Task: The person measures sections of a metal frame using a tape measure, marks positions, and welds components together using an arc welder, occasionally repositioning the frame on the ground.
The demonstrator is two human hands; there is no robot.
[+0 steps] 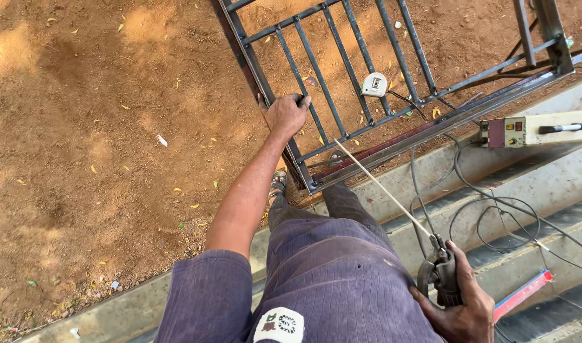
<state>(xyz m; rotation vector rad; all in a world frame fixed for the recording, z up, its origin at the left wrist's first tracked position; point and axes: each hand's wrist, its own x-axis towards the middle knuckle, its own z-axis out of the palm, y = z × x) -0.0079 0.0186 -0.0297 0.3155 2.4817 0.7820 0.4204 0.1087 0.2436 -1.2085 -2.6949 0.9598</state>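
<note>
Metal grille [348, 95], a barred steel frame, lies flat on the red dirt ahead of the person, its bars running away from the body. The left hand [286, 114] is closed around the grille's near-left edge. The right hand [459, 305] stays well back from the grille, gripping an electrode holder [440, 270] whose welding rod [383, 187] slants up-left, tip at the grille's near bottom rail.

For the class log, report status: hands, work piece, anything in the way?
Left hand grips metal grille. Right hand holds electrode holder, rod toward frame corner. Cables loose nearby.
</note>
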